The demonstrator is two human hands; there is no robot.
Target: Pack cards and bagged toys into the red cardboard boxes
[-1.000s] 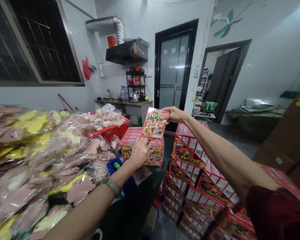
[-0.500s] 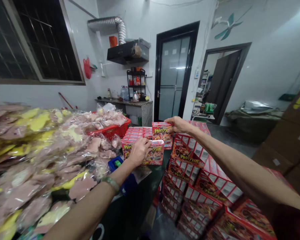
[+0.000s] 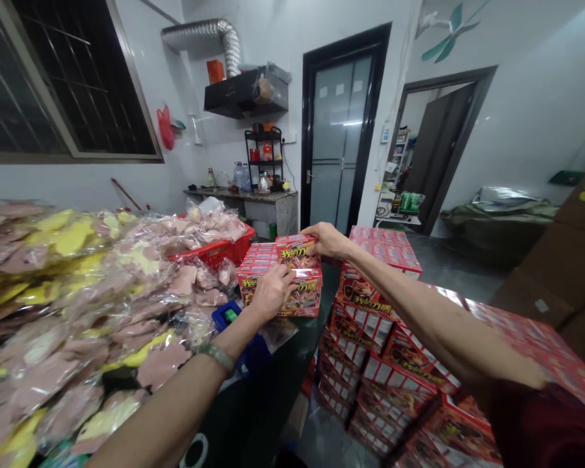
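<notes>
Small red box point(image 3: 291, 253) pinched in the right grip point(image 3: 324, 240), over the carton point(image 3: 309, 300) on the dark counter point(image 3: 260, 413); left grip point(image 3: 274, 290) half-curled against the carton's front, firmness unclear.

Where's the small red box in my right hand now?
The small red box is near the middle of the head view, above and right of your left hand, showing over the front of the larger red box, towards its right end.
</notes>
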